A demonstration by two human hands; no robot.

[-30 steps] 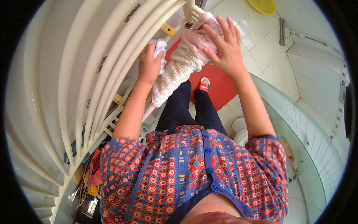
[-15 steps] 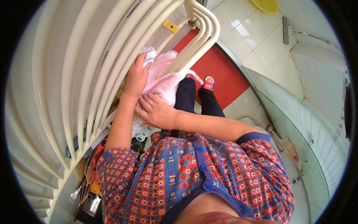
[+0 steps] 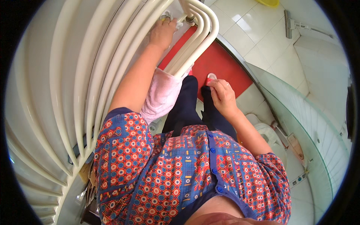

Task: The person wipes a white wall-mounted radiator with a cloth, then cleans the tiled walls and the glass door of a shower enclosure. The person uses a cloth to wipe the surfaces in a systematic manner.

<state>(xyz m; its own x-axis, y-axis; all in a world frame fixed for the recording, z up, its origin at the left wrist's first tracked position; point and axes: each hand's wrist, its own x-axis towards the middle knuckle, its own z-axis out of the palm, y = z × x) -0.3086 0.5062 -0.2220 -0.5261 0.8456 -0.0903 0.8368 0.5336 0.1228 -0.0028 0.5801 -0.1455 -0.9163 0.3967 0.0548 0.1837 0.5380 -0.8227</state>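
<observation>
My left hand (image 3: 164,34) reaches behind the cream tubes of a towel radiator (image 3: 80,67), close to its end bracket. A bunched white cloth (image 3: 179,24) shows at its fingers, pressed near the wall; part of it is hidden by the hand and tubes. Over the lower tubes hangs a pink towel (image 3: 164,92), partly covered by my left forearm. Away from the radiator, above my dark trousers, my right hand (image 3: 224,98) has its fingers curled in and its thumb against them, with nothing visible in it.
A red mat (image 3: 221,63) lies under my feet, edged by a metal strip. Pale floor tiles (image 3: 255,33) extend beyond it. To the right stand a glass panel (image 3: 296,108) and a white toilet (image 3: 272,137). A squeegee mop (image 3: 288,24) and a yellow basin (image 3: 269,2) are farther off.
My left hand has moved up and away along the radiator with the white cloth. My right hand has let go of the pink towel and moved right. The towel now hangs by itself.
</observation>
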